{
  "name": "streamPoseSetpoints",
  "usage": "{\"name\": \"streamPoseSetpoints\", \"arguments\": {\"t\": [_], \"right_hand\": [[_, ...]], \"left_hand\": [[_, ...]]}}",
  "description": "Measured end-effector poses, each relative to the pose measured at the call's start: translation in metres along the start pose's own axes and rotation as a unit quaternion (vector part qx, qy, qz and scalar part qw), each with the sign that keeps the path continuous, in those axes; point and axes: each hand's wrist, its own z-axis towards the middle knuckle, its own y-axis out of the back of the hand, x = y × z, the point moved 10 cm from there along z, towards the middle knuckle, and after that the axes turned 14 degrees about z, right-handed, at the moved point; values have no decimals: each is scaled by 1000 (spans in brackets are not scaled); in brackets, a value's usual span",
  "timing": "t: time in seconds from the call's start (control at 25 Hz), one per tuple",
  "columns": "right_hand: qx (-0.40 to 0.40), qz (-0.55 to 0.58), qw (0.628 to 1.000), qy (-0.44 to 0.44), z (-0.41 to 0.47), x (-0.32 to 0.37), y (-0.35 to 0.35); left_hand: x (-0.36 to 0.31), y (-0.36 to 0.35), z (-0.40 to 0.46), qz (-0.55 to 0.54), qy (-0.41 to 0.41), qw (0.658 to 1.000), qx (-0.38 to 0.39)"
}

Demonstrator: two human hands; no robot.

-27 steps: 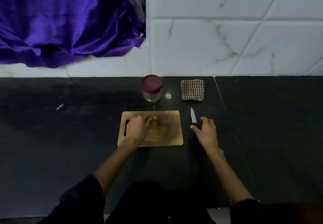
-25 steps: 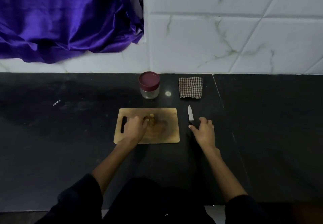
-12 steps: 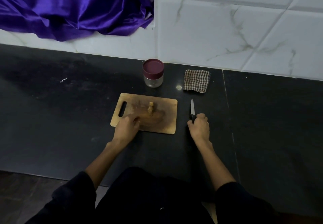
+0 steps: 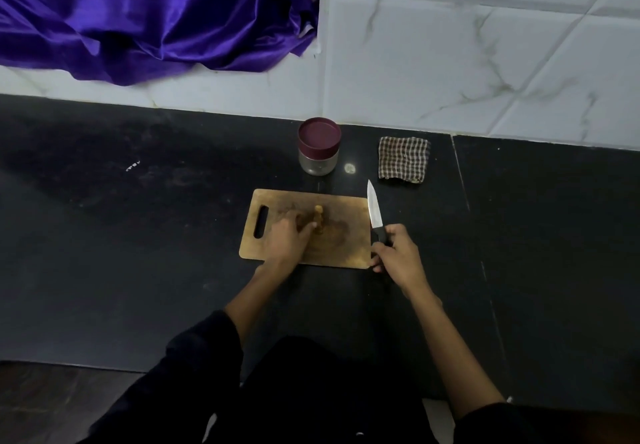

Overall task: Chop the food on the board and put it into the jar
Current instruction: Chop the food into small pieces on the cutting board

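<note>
Since half a second ago, lifted: knife [image 4: 374, 210], blade now raised beside board [image 4: 349, 249], black handle clamped in right hand [image 4: 398, 254]. Left hand [image 4: 289, 239] moved onto board, fingers curled against small yellowish food piece [image 4: 318, 218] at mid-board. Lidded jar [image 4: 319, 146] just behind on worktop [image 4: 138, 235], checked cloth [image 4: 403, 159] nearby.

Black counter [image 4: 138, 270]: wooden board [image 4: 349, 253], lidded jar [image 4: 319, 147], checked cloth [image 4: 403, 158].

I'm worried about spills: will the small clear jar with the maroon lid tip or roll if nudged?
The small clear jar with the maroon lid looks squat and stands upright, so it would likely slide rather than tip. On its side, its round body would probably roll. It looks see-through and empty, so probably light.
</note>
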Motion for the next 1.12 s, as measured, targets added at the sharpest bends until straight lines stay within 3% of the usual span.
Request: {"name": "streamPoseSetpoints", "arguments": {"t": [0.24,0.56,0.72,0.88,1.12], "right_hand": [[18,22,999,-23,-19,-10,-38],[4,20,1000,-17,-15,2,-49],[36,-48,998,-32,-16,0,-65],[64,-145,987,-17,-15,5,-76],[76,-214,974,-4,-16,8,-81]], "left_hand": [[-16,-6,17,113,-4,994,0],[-3,-1,31,63,-101,991,67],[3,3,32,30,-119,990,64],[-10,1,33,67,-137,988,5],[-19,-7,36,95,-161,982,37]]}}
